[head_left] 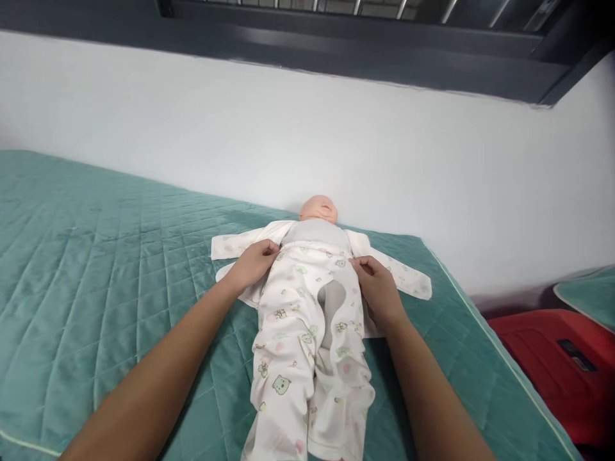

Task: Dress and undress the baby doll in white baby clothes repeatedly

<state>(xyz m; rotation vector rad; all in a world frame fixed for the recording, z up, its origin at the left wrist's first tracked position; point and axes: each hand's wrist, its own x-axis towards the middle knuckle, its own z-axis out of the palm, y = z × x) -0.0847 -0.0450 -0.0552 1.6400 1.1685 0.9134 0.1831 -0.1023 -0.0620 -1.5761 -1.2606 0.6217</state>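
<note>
Between left hand (252, 264) and right hand (378, 289) lie patterned trousers (288, 320), lengthwise toward the doll's head (318, 209), each hand pinching its waistband (314, 246) side!

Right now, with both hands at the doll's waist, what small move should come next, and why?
I'd probably have the left hand and right hand ease off the printed pants: their waistband already lies across the doll's grey torso, with fingers at both sides. The white top lies spread open, so freed hands could reach its loose panels.
</note>
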